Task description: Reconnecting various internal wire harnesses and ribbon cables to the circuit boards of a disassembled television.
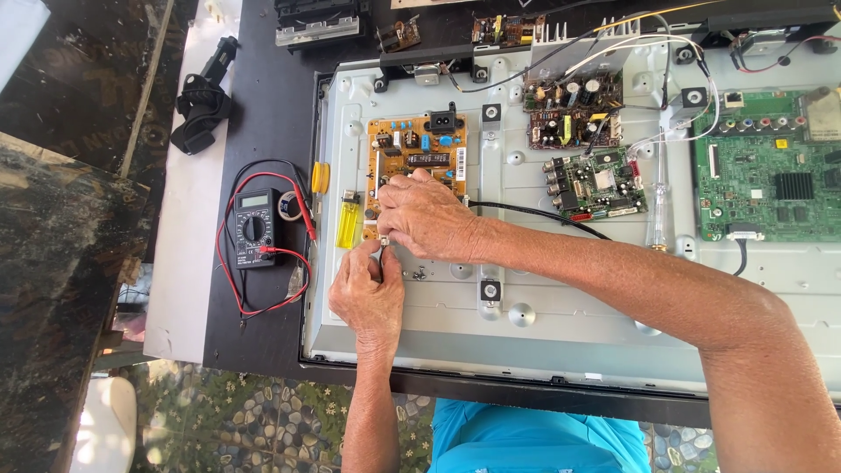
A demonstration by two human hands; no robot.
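Peering down, I cannot make out much of the orange power board [416, 153]: my right hand [427, 216] covers its lower half and hides whatever lies under the palm. My left hand [368, 293] comes up from below, its grip pinched on a small metal tool tip [384, 251], too small to name, right at the board's lower left corner, touching the right fingertips. Whether the right grip is clenched I cannot tell. The board sits on the grey metal television back panel [561, 289]. A black multimeter [254, 228] lies well to the left on the worktop [263, 131], and a yellow lighter [349, 223] lies just beside it.
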